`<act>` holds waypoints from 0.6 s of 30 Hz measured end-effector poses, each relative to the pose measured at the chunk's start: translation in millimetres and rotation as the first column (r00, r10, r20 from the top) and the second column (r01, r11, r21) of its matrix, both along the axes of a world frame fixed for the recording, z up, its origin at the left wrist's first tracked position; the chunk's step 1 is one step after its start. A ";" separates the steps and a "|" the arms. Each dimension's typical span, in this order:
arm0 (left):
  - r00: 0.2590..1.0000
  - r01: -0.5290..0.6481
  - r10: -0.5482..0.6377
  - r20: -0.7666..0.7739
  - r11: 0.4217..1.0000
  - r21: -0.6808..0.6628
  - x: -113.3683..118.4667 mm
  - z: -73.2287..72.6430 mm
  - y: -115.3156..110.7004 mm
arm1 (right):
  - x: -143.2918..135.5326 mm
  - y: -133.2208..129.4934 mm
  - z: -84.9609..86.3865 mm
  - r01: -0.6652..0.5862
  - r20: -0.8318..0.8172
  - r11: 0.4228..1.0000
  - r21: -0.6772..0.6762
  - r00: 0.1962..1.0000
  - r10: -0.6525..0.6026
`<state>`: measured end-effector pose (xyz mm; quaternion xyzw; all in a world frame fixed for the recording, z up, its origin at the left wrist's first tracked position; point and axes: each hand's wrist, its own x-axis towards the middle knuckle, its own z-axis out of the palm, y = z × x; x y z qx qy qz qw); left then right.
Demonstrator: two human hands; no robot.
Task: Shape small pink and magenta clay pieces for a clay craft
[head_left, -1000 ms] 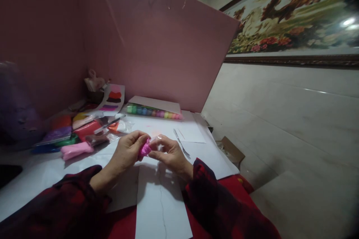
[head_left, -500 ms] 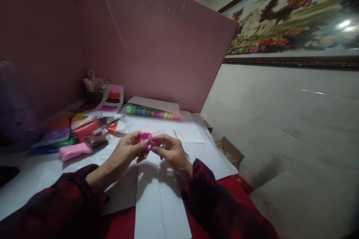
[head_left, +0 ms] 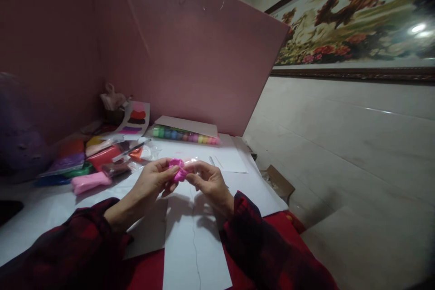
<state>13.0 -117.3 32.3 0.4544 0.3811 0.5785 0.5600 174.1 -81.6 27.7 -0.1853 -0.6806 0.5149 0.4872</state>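
Observation:
Between my two hands is a small, bright pink packet of modelling clay (head_left: 177, 171) in clear, crinkled wrapping. My left hand (head_left: 153, 182) pinches its left side with thumb and fingers. The right side, where clear plastic shows, is gripped by the thumb and fingers of my right hand (head_left: 210, 184). Both hands hover over a white paper strip (head_left: 195, 244) that has a wavy line drawn down it. Left of my hands lies a light pink clay packet (head_left: 91, 183), beside a heap with a red packet (head_left: 104, 158) and other colours.
A clear pack of coloured clay balls (head_left: 185, 136) lies at the back under a white sheet. A pen (head_left: 211, 161) rests on white paper to the right. A colour-sample sheet (head_left: 137, 120) leans at the back left. An open cardboard box (head_left: 280, 181) stands beyond the right edge.
The pink packet has been turned and squeezed slightly between my fingers, and more clear plastic shows on its right. Both hands stay in nearly the same place.

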 end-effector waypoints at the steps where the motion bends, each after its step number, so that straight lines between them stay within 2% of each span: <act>1: 1.000 -0.015 0.015 0.006 1.000 -0.015 -0.5 1.1 0.0 | 1.4 0.6 0.0 0.005 0.001 1.000 -0.015 1.000 -0.005; 6: 0.999 -0.042 0.044 0.016 0.994 -0.100 -2.2 7.6 -2.0 | 6.9 6.2 -2.6 -0.085 -0.059 0.982 -0.166 0.995 0.076; 9: 0.999 -0.043 0.043 -0.006 0.993 -0.109 -3.9 6.6 -0.9 | 7.7 8.4 -3.0 -0.116 -0.051 0.965 -0.234 0.993 0.107; 14: 0.997 -0.038 0.032 -0.066 0.994 -0.098 -6.0 -1.9 5.1 | 7.2 10.9 -2.5 -0.064 0.099 0.971 -0.228 0.991 0.088; 18: 0.996 -0.049 0.043 -0.077 0.996 -0.070 -4.6 -2.4 4.2 | 5.0 12.6 -6.2 -0.044 0.130 0.974 -0.221 0.989 0.074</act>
